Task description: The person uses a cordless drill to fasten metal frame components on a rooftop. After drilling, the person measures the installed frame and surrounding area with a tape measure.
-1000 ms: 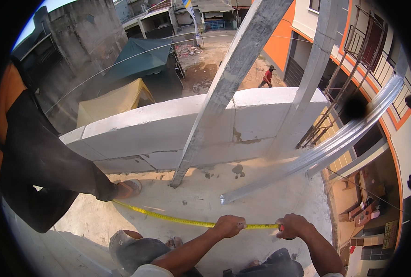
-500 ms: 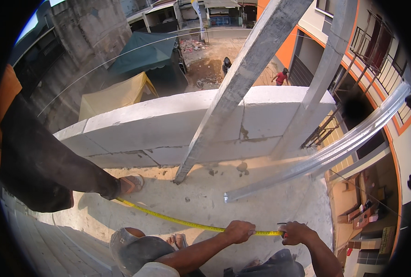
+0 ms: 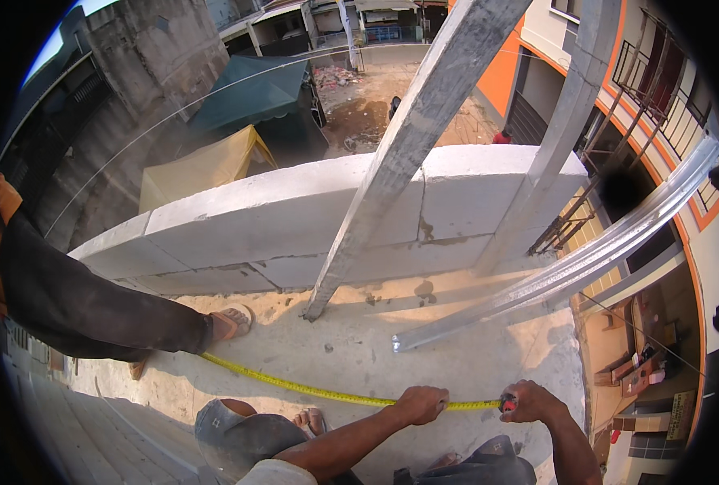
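Note:
A yellow tape measure blade [image 3: 295, 390] runs across the concrete floor, from beside a co-worker's sandalled foot to my hands. My left hand [image 3: 421, 406] is closed round the blade, fingers wrapped over it. A short straight length of blade shows between my two hands. At its right end, my right hand [image 3: 531, 402] grips the small red and black tape measure case [image 3: 507, 402], most of which the fingers cover. The blade's far end is hidden by the co-worker's dark trouser leg [image 3: 109, 295].
A low wall of pale blocks [image 3: 295, 214] stands ahead. A slanted grey post [image 3: 392, 178] crosses it down to the floor. Another post [image 3: 565, 121] leans farther right. A shiny metal channel [image 3: 537, 287] slopes down at the right, near the slab's edge, with a drop beyond.
My right hand has shifted slightly right, showing more blade and the case. A thin dark piece beside it no longer shows. The co-worker's leg has shifted; a distant red-clad person is mostly hidden behind the wall.

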Demonstrator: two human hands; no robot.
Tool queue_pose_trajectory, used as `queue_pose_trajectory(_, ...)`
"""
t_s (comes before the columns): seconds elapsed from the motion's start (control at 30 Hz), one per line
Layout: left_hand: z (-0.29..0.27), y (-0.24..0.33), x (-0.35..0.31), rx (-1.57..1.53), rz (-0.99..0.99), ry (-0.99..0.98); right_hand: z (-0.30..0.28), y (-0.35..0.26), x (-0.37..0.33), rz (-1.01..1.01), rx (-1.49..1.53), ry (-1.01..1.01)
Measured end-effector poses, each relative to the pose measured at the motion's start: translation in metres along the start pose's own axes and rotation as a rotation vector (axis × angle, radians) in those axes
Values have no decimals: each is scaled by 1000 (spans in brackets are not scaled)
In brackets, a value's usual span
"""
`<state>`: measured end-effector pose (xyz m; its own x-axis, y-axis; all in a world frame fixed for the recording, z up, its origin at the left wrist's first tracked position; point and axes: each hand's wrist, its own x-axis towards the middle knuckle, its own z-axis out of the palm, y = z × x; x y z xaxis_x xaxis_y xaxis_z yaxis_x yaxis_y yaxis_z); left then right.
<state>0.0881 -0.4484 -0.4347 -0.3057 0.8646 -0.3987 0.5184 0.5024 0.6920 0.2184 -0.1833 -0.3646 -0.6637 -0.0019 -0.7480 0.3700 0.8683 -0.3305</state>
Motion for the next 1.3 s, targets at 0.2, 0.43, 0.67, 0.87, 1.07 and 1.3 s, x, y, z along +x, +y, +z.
queue_pose_trajectory(0.2,-6,-2,-1,-21,-3,108,3,-11,-6,13,-97,160)
queue_pose_trajectory(0.43,-12,3,0,-41,13,134,-10,-5,-11,-96,84,121)
queue_pose_trajectory(0.67,-30,-4,2,-96,20,114,-4,-22,-25,-123,343,209)
queue_pose_trajectory(0.87,-56,-18,-1,-137,51,116,-19,-28,-26,-318,456,133)
queue_pose_trajectory(1.07,-73,-20,-8,-147,6,117,-30,-38,-20,-432,481,187)
queue_pose_trajectory(1.3,-122,25,-61,-199,-79,201,-67,-99,-42,-466,614,231)
